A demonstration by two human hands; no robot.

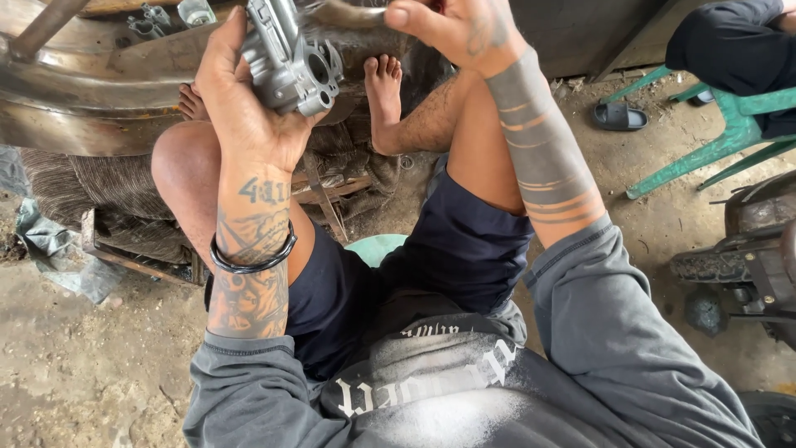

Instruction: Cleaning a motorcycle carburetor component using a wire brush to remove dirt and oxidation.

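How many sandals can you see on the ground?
1: a black sandal lies on the dirt at upper right, beside the green chair. Its pair may be hidden behind the chair.

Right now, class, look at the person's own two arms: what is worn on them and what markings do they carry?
Both arms wear grey sleeves pushed up. The left forearm has dense tattoos and a black wristband. The right forearm carries broad band tattoos, and the right hand a small tattoo.

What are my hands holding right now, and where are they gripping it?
The left hand cradles a grey cast metal engine part from below, its side in the palm. The right hand is at its top; whether it grips cannot be told.
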